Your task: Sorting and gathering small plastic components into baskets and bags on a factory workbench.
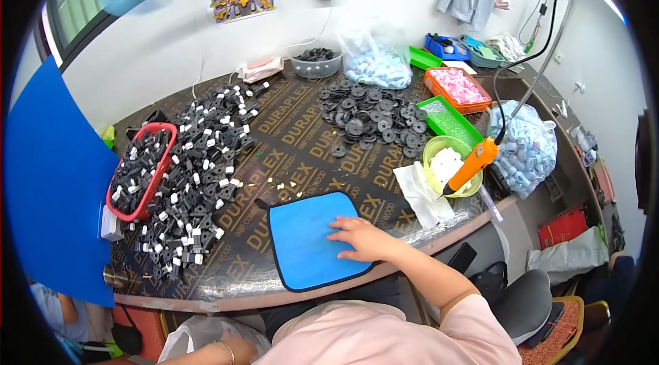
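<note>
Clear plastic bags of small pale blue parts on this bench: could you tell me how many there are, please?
2: one bag at the back by the wall, another bag at the right edge behind the orange tool. Others may be hidden.

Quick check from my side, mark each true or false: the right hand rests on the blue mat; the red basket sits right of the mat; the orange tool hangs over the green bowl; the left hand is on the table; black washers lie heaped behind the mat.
1. The right hand rests on the blue mat. True.
2. The red basket sits right of the mat. False: it is at the left.
3. The orange tool hangs over the green bowl. True.
4. The left hand is on the table. False: it is below the edge, at a plastic bag.
5. Black washers lie heaped behind the mat. True.
</note>
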Demonstrator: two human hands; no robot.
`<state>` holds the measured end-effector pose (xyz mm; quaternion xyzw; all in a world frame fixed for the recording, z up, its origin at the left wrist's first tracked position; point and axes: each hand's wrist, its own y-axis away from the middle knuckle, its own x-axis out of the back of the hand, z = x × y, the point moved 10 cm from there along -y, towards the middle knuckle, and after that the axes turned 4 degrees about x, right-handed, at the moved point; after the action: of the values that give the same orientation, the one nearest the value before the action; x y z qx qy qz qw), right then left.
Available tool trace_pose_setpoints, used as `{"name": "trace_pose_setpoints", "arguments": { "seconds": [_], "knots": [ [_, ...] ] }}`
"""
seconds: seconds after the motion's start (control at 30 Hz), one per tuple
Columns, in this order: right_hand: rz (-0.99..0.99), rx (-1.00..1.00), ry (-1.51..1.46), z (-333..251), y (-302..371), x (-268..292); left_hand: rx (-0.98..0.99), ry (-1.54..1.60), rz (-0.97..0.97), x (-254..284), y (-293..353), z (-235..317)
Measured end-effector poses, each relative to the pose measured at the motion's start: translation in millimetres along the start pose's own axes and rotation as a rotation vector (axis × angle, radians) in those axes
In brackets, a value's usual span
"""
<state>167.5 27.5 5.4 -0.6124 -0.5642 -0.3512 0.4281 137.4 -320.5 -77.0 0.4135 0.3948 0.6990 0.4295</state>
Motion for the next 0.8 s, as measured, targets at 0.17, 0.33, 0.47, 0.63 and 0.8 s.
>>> {"name": "trace_pose_setpoints", "arguments": {
  "seconds": [0.17, 0.33, 0.47, 0.63, 0.8],
  "knots": [
    [0.075, -0.177, -0.324, 55, -16, 38, -0.365, 0.655, 0.445, 122, 55, 11],
    [0.323, -0.769, 0.069, 183, -3, 95, -0.425, 0.464, 1.046, 239, 79, -8],
    [0.391, -1.152, 0.097, 248, 20, 123, -0.368, 0.299, 1.088, 325, 48, -13],
    [0.38, -1.329, -0.012, 293, 31, 121, -0.171, 0.001, 1.135, 451, -19, -10],
    [0.281, -1.306, 0.044, 297, 18, 122, 0.051, -0.131, 1.174, 554, -60, -3]
  ]
}}
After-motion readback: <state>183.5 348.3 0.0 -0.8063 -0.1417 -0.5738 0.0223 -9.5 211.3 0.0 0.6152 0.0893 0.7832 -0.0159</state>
